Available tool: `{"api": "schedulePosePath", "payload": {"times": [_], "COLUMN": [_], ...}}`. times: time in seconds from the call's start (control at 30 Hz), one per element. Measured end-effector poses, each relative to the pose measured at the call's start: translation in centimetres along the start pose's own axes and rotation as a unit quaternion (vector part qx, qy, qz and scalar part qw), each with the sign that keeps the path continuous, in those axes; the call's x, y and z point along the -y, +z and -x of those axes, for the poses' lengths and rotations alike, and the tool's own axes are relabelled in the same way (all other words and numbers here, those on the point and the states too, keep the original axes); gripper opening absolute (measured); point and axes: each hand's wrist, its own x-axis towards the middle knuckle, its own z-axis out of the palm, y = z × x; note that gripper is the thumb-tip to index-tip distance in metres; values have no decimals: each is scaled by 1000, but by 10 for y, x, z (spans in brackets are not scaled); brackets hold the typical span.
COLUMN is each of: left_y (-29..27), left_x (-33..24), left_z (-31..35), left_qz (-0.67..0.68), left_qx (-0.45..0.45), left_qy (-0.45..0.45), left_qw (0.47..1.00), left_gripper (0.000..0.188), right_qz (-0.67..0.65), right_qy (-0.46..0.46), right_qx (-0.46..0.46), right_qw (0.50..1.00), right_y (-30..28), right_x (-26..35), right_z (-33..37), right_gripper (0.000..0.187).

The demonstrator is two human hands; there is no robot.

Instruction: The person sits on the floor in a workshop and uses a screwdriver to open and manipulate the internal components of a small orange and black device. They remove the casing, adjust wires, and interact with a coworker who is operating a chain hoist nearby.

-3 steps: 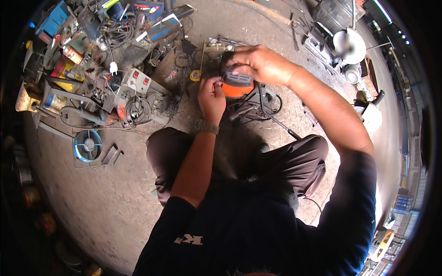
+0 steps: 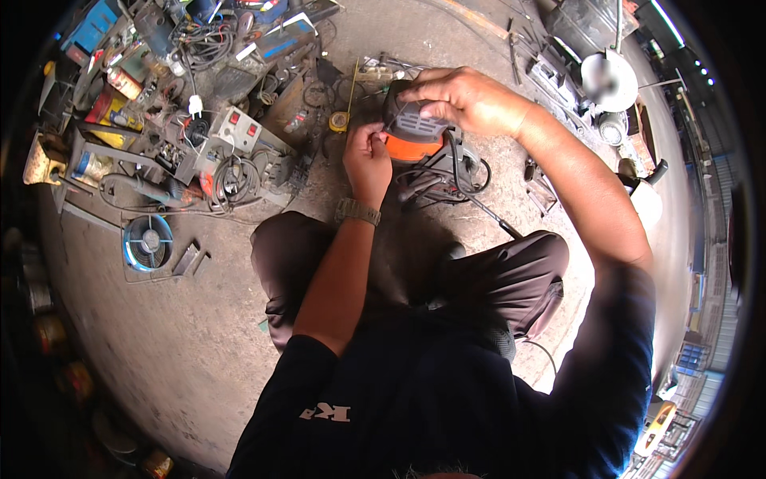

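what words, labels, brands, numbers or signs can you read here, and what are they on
Dark shirt: large pale lettering, left uncopied here.
Small can: label too small to read.
Yellow tape measure: any marks too small to read.
Box with red switches: any marks too small to read.
Orange and black tool: no lettering can be made out.

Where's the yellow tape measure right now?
In the head view, the yellow tape measure sits left of upper centre, just up and left of the left hand, with the orange-and-black tool off to its right.
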Motion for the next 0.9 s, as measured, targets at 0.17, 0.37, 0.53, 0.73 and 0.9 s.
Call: {"api": "schedulePosePath", "payload": {"times": [0.17,0.37,0.53,0.73,0.9], "left_y": [-5,0,1,-3,-2], "left_x": [4,-2,-6,-10,-8], "left_z": [-1,-6,-9,-9,-7], "left_qz": [-2,-17,-47,-75,-26], "left_qx": [14,7,14,15,19], "left_qy": [-4,36,39,57,22], "left_qw": [1000,999,998,995,999], "left_gripper": [19,20,14,10,11], "right_qz": [134,-240,-489,137,241], "right_qy": [-58,446,414,-20,-98], "right_qx": [-4,-94,-207,-165,-97], "right_qw": [989,857,740,976,961], "right_y": [-4,28,39,22,-6], "right_x": [0,18,30,7,10], "right_z": [-14,-50,-31,-4,-20], "right_gripper": [32,19,16,28,25]}}
